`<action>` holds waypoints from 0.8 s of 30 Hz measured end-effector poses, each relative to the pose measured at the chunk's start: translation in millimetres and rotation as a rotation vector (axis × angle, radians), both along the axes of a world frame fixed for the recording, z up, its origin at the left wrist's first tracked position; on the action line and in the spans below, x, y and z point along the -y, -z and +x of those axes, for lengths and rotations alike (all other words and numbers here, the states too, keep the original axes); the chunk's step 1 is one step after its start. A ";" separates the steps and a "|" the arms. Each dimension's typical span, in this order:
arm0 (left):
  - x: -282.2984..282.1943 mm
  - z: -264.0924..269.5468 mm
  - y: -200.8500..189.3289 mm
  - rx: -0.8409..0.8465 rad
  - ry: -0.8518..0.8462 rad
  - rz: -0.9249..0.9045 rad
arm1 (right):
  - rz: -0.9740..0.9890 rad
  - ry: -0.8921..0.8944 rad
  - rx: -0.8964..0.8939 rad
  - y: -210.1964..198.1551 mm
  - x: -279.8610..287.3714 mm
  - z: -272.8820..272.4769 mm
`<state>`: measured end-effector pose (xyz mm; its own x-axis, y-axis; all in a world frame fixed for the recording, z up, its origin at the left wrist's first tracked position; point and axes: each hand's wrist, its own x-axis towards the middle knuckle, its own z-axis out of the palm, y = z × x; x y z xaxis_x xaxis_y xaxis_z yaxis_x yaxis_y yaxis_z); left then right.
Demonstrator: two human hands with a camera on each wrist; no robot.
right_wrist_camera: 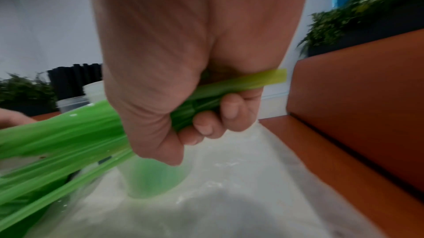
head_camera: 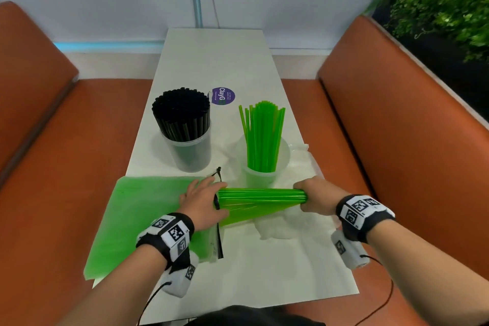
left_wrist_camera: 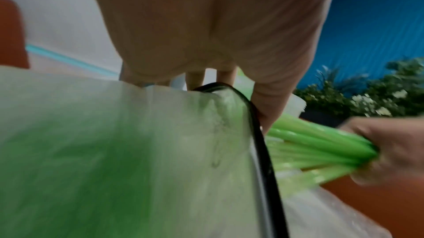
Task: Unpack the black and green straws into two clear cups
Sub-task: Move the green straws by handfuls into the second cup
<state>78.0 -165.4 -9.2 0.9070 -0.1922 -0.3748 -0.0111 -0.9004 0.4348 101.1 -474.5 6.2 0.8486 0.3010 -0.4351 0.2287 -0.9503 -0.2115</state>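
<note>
A clear cup (head_camera: 189,151) packed with black straws (head_camera: 182,111) stands at the table's left. Right of it, a second clear cup (head_camera: 264,177) holds several green straws (head_camera: 263,135). A flat clear bag (head_camera: 137,219) of green straws lies at the near left, its black-rimmed mouth facing right. My left hand (head_camera: 203,201) presses on the bag at its mouth, fingers straight. My right hand (head_camera: 309,197) grips one end of a bundle of green straws (head_camera: 259,196) that sticks halfway out of the bag. The right wrist view shows its fingers (right_wrist_camera: 206,115) curled round the bundle (right_wrist_camera: 57,133).
An empty crumpled clear wrapper (head_camera: 277,227) lies under my right hand. A purple round sticker (head_camera: 223,96) sits behind the cups. Orange benches (head_camera: 397,127) flank the narrow white table (head_camera: 238,61). A plant (head_camera: 444,2) stands at the far right.
</note>
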 end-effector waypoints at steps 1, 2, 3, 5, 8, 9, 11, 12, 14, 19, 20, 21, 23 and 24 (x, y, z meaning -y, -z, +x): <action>-1.8 1.8 -1.0 -0.003 -0.036 -0.055 | -0.007 0.023 -0.005 -0.7 10.2 -2.3; -2.8 3.8 -2.5 -0.001 -0.074 -0.121 | -0.010 0.046 -0.009 -1.0 19.7 -4.9; -3.5 6.3 -4.4 0.000 -0.112 -0.187 | -0.012 0.067 -0.009 -1.6 28.2 -7.5; -3.2 10.1 -9.1 -0.004 -0.186 -0.316 | -0.007 0.104 -0.003 -2.9 41.1 -11.9; 0.6 12.5 -16.8 -0.006 -0.338 -0.566 | 0.041 0.161 0.010 -4.6 50.3 -16.0; 2.1 12.7 -19.4 0.000 -0.381 -0.644 | 0.064 0.175 0.014 -5.3 51.5 -17.0; 4.1 12.2 -24.3 0.021 -0.426 -0.756 | 0.116 0.193 0.017 -5.9 52.0 -18.7; 5.2 12.0 -26.6 0.029 -0.433 -0.803 | 0.134 0.197 0.018 -6.8 51.9 -19.7; 9.0 10.5 -31.6 0.017 -0.444 -0.870 | 0.167 0.199 0.024 -9.7 51.2 -21.0; 19.3 8.9 -33.6 -0.040 -0.563 -1.006 | 0.299 0.200 0.039 -14.0 35.4 -22.3; 20.1 10.6 -35.0 -0.042 -0.597 -1.044 | 0.330 0.200 0.041 -13.6 30.4 -21.8; 20.4 12.1 -38.0 -0.031 -0.620 -1.079 | 0.357 0.202 0.045 -12.9 25.4 -21.0; 18.0 16.5 -47.0 0.021 -0.657 -1.140 | 0.409 0.221 0.056 -11.0 17.2 -17.8; 15.3 18.5 -51.5 0.053 -0.675 -1.167 | 0.442 0.244 0.064 -9.9 14.7 -16.1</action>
<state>96.5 -180.7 42.3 0.9582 0.1142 -0.2622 0.2434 0.1555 0.9574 84.9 -489.2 16.1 0.9378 0.2345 -0.2558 0.0369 -0.8004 -0.5983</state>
